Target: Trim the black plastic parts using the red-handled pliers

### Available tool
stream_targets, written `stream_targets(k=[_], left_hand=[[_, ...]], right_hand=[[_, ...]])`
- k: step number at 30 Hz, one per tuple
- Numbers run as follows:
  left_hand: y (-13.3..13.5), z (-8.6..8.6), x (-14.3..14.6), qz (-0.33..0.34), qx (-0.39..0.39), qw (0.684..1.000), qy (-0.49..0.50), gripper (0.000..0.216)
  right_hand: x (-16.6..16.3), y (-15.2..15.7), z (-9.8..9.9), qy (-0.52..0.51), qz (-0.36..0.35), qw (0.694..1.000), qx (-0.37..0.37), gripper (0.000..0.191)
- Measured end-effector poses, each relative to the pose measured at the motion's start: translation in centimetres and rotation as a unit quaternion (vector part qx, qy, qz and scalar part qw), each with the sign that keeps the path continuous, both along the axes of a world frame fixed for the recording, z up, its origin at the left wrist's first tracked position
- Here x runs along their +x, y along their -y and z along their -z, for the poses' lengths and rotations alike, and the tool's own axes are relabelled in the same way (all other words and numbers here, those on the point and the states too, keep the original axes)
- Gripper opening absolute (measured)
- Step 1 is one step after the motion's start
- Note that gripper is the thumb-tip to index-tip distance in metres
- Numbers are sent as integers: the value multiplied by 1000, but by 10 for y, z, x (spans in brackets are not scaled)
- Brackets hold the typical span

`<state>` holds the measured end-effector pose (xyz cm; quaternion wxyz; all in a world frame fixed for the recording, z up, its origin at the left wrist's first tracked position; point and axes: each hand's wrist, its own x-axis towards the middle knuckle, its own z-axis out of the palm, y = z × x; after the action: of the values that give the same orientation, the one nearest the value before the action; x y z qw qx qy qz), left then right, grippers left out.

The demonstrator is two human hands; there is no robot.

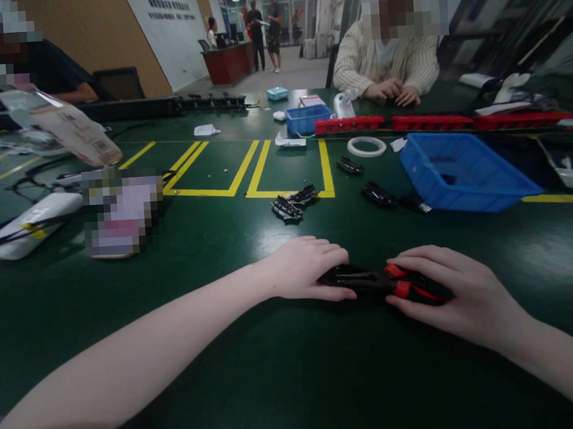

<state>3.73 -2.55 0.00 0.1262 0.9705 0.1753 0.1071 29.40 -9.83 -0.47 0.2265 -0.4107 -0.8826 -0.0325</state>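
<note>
Pliers with red-and-black handles lie in my right hand, which is closed around the grips. Their dark jaws point left, toward my left hand. Thumb and fingers of that hand close on a small black part at the jaws; most of it is hidden by the fingers. Beyond my hands on the green table, two black-and-silver parts lie close together. Farther right are two more dark parts, one near the tape roll and one left of the blue bin.
A blue bin stands at the right, with a white tape roll behind it. Red strips run across the back. At left lie a phone, a white power bank with cables and a tilted bottle. A person sits opposite.
</note>
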Motion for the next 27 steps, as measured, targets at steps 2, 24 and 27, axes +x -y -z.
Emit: stream_targets(k=[2, 24, 27], left_hand=[[0, 0, 0, 0, 0, 1000, 0, 39], [0, -2, 0, 5, -2, 1000, 2, 39], [0, -2, 1, 7, 10, 1000, -2, 40]], right_hand=[[0, 0, -1, 3, -3, 1000, 1, 33], [-4, 2, -6, -20, 3, 1000, -20, 27], [-6, 2, -7, -12, 0, 1000, -16, 27]])
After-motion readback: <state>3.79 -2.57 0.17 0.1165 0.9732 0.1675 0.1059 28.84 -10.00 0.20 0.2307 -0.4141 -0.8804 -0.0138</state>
